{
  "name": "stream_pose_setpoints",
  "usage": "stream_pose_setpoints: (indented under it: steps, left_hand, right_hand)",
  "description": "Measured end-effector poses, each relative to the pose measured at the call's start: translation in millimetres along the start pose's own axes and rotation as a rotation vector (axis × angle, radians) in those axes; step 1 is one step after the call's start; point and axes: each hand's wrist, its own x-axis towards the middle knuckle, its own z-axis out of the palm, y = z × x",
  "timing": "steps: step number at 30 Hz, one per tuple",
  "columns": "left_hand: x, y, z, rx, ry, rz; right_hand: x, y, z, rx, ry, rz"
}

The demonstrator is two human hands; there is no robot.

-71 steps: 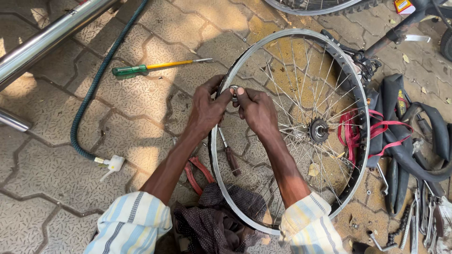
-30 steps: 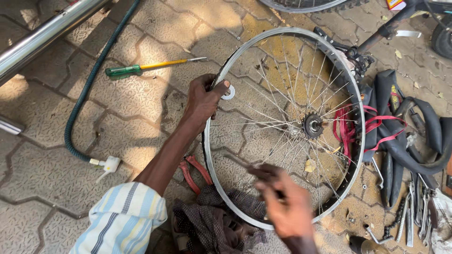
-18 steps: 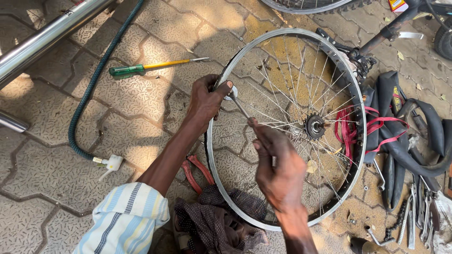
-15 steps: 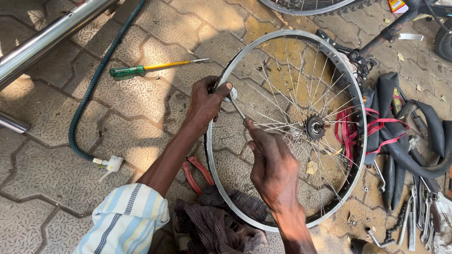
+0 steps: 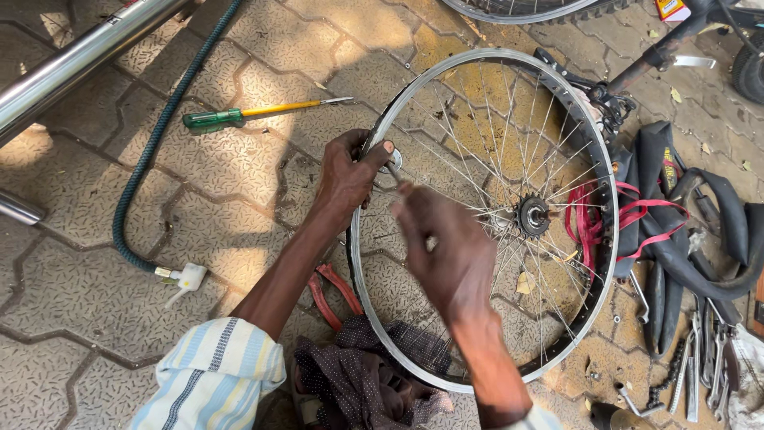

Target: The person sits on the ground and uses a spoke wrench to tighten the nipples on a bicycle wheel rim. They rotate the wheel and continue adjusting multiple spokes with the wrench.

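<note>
Head view, near to far. Dark dotted cloth at 6 o'clock, under the near arc of the bicycle wheel; red-handled pliers just beside it on the paving. Right hand hangs over the spokes near frame centre, blurred, fingers loosely curled; whether it holds anything cannot be told. Left hand at 10 o'clock of the wheel, closed around the rim, thumb pressed beside a small silver tool on the rim. Wheel lies flat on the pavers, sprocket at its hub. Black tyre and tubes at 3 o'clock. Green-handled screwdriver at 11 o'clock, well apart. Green hose further left.
</note>
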Motion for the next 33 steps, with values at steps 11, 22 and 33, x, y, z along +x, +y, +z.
stream_pose_setpoints:
  steps: [11,22,33]
  left_hand:
    - [-8,30,-3,0.211,-0.073,-0.089]
    - [25,16,-20,0.112,-0.119,-0.196]
    - [44,0,-29,-0.169,-0.22,-0.154]
  right_hand:
    - [82,47,35,0.502,0.267,-0.007]
    - [190,96,98,0.599,0.016,0.344]
    - [207,113,123,0.249,-0.074,0.516]
